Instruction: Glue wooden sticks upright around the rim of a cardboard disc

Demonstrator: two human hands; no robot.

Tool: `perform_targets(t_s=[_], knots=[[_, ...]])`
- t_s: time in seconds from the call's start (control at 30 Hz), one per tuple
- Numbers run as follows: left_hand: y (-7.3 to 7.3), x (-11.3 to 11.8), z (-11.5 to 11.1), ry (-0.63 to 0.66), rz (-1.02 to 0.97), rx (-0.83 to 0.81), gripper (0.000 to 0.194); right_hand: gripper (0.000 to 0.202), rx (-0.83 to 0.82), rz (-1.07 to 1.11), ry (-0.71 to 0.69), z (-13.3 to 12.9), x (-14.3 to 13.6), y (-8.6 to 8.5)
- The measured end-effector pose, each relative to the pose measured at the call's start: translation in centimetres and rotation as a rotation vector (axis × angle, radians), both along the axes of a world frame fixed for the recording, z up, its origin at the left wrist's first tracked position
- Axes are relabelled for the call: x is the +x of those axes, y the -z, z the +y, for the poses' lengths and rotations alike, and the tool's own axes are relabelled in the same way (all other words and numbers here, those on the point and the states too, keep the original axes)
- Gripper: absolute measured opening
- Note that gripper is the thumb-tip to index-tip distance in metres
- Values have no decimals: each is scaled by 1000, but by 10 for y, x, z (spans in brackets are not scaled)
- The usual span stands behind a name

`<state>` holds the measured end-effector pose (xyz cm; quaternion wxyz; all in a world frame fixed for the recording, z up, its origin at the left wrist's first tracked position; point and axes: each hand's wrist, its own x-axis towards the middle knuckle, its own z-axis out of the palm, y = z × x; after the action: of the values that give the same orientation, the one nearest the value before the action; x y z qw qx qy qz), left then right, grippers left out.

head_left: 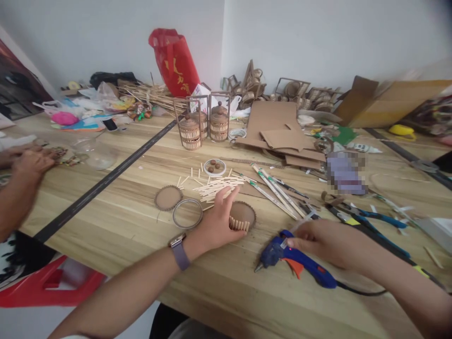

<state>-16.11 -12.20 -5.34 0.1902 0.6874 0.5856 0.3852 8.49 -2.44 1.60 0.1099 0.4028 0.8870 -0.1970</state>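
Observation:
My left hand, with a watch on its wrist, reaches over a round cardboard disc with a ridged rim. Its thumb is beside a row of short upright wooden sticks on that disc; whether it grips them is unclear. A pile of loose sticks lies just beyond its fingertips. My right hand has its fingers closed at the back of a blue glue gun, whose nozzle points down left. Left of my left hand are a silver ring and another cardboard disc.
Small lidded baskets in frames stand at the back beside a red bag. Cardboard sheets and pliers lie to the right. At the left, another person's hands are over the table near a clear jar.

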Motion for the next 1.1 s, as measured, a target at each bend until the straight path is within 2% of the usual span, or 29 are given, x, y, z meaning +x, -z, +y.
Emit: perform_targets(t_s=[0.07,0.13,0.17,0.33,0.47,0.6,0.77,0.83,0.93,0.97,1.03,1.1], knots=[[0,0,0,3,-3,-1,109,39,135,-88,-66,15,-20,-12],[1,1,1,3,-1,-12,109,29,308,-20,-145,32,-48,-18],[1,1,1,5,3,-18,109,25,343,6,-172,41,-63,-18],[2,0,1,17,36,-18,107,17,382,54,-300,72,-129,4],[1,0,2,22,35,-33,107,19,373,23,-338,80,-150,23],[1,0,2,26,31,-30,104,24,363,19,-295,85,-152,28],[0,-1,1,20,46,-35,104,14,323,116,-210,85,-138,18],[-1,-1,1,20,51,-36,105,14,290,185,-196,77,-124,12],[-1,-1,1,24,55,-42,108,33,214,278,-204,56,-94,7],[-1,-1,1,24,58,-42,109,32,182,321,-206,48,-83,7],[-1,0,2,24,66,-39,108,17,17,475,-156,32,-65,8],[0,0,2,21,73,-29,107,12,-122,530,-112,18,-53,10]])
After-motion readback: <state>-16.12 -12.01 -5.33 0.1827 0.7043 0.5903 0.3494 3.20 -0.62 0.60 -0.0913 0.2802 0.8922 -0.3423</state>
